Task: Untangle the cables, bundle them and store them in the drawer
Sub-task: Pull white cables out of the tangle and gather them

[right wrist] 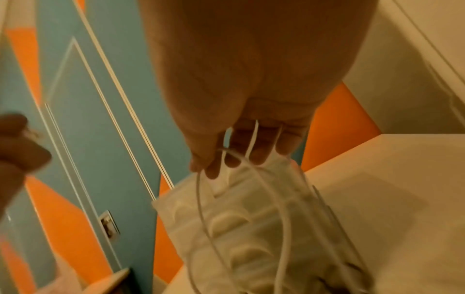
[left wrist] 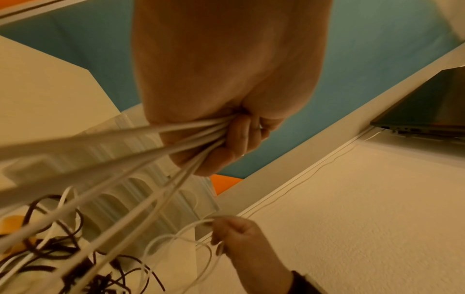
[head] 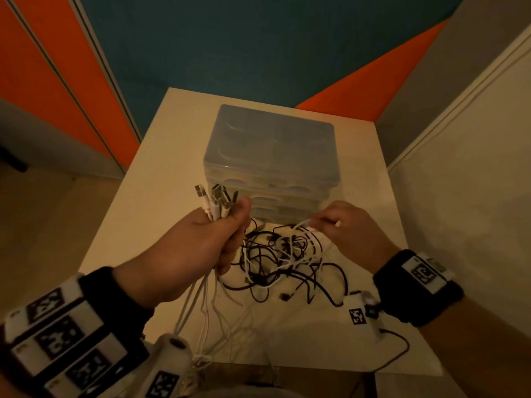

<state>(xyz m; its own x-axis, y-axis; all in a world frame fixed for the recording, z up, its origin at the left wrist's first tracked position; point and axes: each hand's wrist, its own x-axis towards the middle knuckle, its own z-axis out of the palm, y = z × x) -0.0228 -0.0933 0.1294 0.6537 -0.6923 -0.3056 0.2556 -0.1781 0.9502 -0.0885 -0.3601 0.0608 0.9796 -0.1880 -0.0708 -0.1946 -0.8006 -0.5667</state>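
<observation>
My left hand (head: 214, 234) grips a bunch of white cables (head: 214, 203) in a fist, their USB plugs sticking up above the thumb. Their loose lengths hang down toward the table's near edge, and in the left wrist view the white cables (left wrist: 161, 147) run out of the left hand (left wrist: 226, 127). My right hand (head: 334, 225) pinches a thin white cable (head: 301, 225) lifted out of the tangle of black and white cables (head: 284, 259) on the table. The white cable (right wrist: 251, 137) passes between the right hand's fingers (right wrist: 236, 143). A translucent drawer unit (head: 270, 156) stands behind, drawers closed.
The white table (head: 149, 191) is small, with a wall close on the right and orange and teal panels behind and to the left. The drawer unit (right wrist: 251, 228) fills the table's back half. A laptop (left wrist: 425, 111) lies off to one side.
</observation>
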